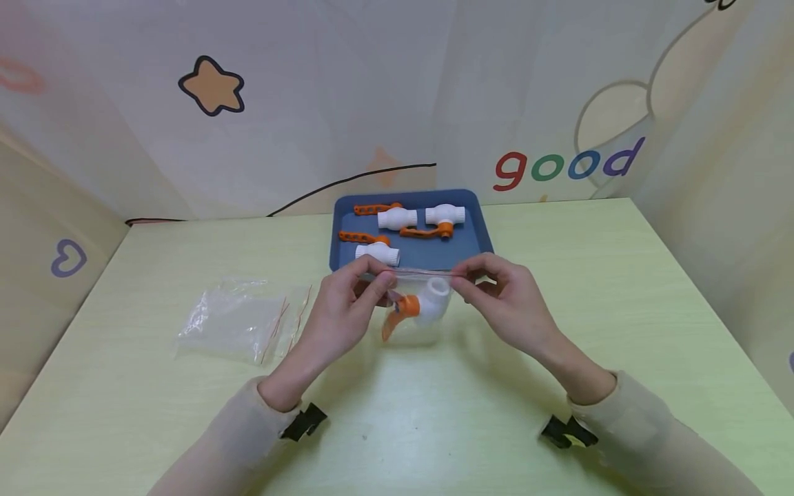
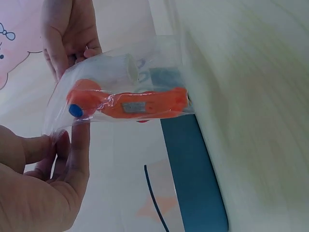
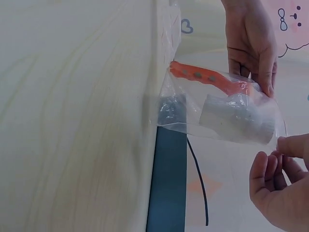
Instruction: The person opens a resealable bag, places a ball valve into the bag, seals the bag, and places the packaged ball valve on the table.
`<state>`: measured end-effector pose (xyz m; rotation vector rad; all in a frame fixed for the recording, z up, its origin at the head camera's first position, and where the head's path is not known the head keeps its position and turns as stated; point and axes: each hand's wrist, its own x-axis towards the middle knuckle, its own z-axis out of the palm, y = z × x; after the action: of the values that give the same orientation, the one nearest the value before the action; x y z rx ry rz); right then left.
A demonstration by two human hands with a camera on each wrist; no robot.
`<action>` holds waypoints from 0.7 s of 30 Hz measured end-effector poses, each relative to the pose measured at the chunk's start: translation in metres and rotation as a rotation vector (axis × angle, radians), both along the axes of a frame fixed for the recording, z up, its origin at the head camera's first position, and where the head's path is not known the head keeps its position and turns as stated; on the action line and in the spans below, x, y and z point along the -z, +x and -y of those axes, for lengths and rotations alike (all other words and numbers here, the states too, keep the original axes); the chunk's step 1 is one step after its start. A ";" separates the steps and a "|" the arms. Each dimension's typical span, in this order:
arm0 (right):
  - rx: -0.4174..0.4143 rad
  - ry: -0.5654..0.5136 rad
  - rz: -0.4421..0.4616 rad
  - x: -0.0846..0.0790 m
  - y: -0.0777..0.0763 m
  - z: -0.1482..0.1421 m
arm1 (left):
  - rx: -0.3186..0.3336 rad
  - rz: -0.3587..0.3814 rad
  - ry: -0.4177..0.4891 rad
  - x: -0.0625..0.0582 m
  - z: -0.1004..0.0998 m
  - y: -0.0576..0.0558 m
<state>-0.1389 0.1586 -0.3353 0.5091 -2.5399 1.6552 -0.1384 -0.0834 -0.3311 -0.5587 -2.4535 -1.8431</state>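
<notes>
A clear zip bag (image 1: 412,336) with a red line along its mouth hangs between the hands. Inside lies a white plastic ball valve (image 1: 432,307) with an orange lever handle (image 2: 145,104); a blue cap shows at the handle's hub in the left wrist view. My left hand (image 1: 347,303) pinches the left end of the bag's mouth between thumb and fingers. At the opposite end, my right hand (image 1: 511,303) pinches the same edge. The mouth is stretched straight, and the valve sits below it.
Behind the hands, a blue tray (image 1: 428,259) holds three more white valves with orange handles. Several flat clear bags (image 1: 232,324) with red lines lie on the pale wooden table (image 1: 620,296) to the left. A printed curtain (image 1: 347,89) hangs behind the table.
</notes>
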 end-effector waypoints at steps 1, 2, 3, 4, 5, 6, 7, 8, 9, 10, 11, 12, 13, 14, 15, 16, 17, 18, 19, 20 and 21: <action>0.001 0.008 -0.001 0.000 0.000 0.000 | 0.009 -0.009 0.000 0.004 0.001 -0.002; 0.001 0.016 -0.004 0.000 0.000 0.000 | 0.013 -0.013 -0.007 0.004 0.001 -0.002; 0.001 0.024 -0.006 0.000 0.000 0.000 | 0.018 -0.015 -0.012 0.003 0.001 -0.001; 0.002 0.035 -0.008 0.000 0.000 0.000 | 0.023 -0.017 -0.017 0.003 0.001 -0.001; 0.002 0.046 -0.009 0.000 0.001 0.000 | 0.028 -0.019 -0.025 0.003 0.001 -0.001; 0.002 0.053 -0.008 0.000 0.001 0.000 | 0.033 -0.020 -0.031 0.002 0.001 0.000; 0.000 0.057 -0.004 0.000 0.001 0.000 | 0.036 -0.018 -0.038 0.002 0.001 0.000; -0.002 0.062 -0.001 0.000 0.002 0.000 | 0.037 -0.013 -0.045 0.002 0.001 0.001; -0.002 0.065 0.003 0.000 0.002 0.000 | 0.037 -0.007 -0.055 0.002 0.000 0.001; -0.004 0.068 0.006 0.000 0.002 0.000 | 0.038 0.000 -0.063 0.002 0.000 0.001; -0.005 0.068 0.010 0.000 0.002 0.000 | 0.039 0.009 -0.070 0.001 0.000 0.001; -0.007 0.067 0.013 0.000 0.002 0.000 | 0.040 0.018 -0.077 0.001 0.000 0.002; -0.010 0.066 0.015 0.000 0.002 0.000 | 0.042 0.024 -0.086 0.001 0.000 0.002; -0.012 0.066 0.016 0.001 0.002 0.000 | 0.045 0.031 -0.095 0.001 0.000 0.002; -0.016 0.064 0.016 0.001 0.002 0.000 | 0.047 0.036 -0.104 0.001 0.000 0.002; -0.021 0.061 0.016 0.001 0.002 0.000 | 0.052 0.041 -0.110 0.002 0.000 0.002; -0.026 0.059 0.016 0.001 0.002 0.000 | 0.057 0.044 -0.115 0.002 0.001 0.002; -0.031 0.057 0.016 0.001 0.002 0.000 | 0.061 0.044 -0.121 0.002 0.000 0.002; -0.034 0.056 0.017 0.002 0.002 0.000 | 0.066 0.041 -0.126 0.002 0.000 0.002; -0.038 0.055 0.018 0.002 0.002 0.000 | 0.068 0.038 -0.130 0.002 0.001 0.002; -0.041 0.053 0.018 0.002 0.003 0.000 | 0.070 0.033 -0.133 0.002 0.001 0.002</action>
<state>-0.1364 0.1585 -0.3370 0.5566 -2.6091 1.6165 -0.1367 -0.0840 -0.3335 -0.6329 -2.6250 -1.7354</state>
